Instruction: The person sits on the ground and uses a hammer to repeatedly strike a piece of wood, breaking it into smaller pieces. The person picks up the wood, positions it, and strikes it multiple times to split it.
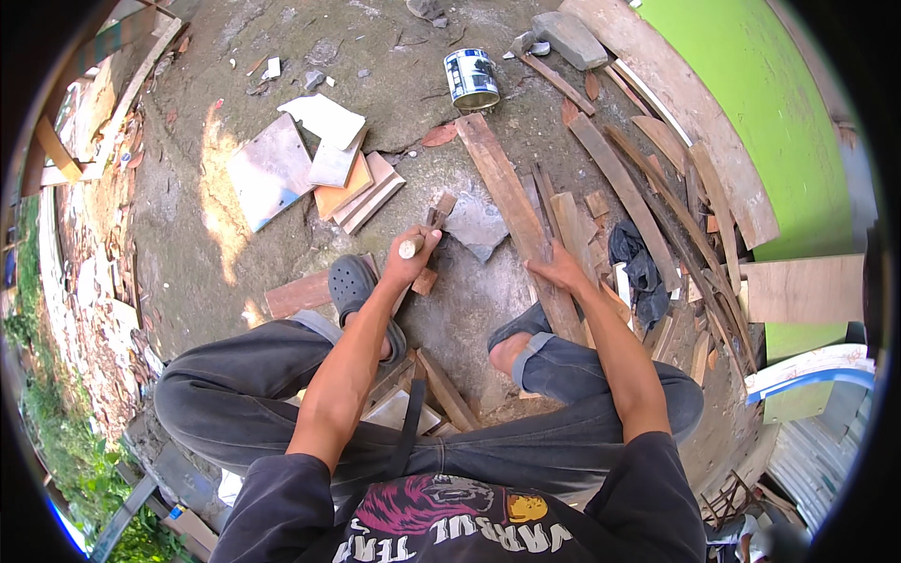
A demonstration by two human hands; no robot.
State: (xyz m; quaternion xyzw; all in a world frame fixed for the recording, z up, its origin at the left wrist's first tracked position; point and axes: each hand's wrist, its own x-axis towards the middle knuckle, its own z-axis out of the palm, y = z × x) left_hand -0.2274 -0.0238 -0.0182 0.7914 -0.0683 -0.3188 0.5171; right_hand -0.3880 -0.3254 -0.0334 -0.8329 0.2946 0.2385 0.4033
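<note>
My left hand point(409, 259) is closed around a tool with a pale, round wooden handle point(411, 247). Its dark far end lies against a small brown wood piece point(447, 202), so I cannot make out its exact kind. On the right, my right hand point(559, 269) grips the edge of a long brown wooden plank point(502, 174), which slants from the upper middle down past my right foot. Between my hands a flat grey stone point(477, 226) lies on the ground. A small reddish wood block point(424, 281) is just below my left hand.
Tiles and boards point(272, 169) lie in a loose pile at upper left. An open paint can point(472, 80) stands beyond the plank. Wood strips point(624, 202) and a black plastic bag point(640, 272) crowd the right side, beside a green panel point(751, 103). Clogs point(353, 286) are on my feet.
</note>
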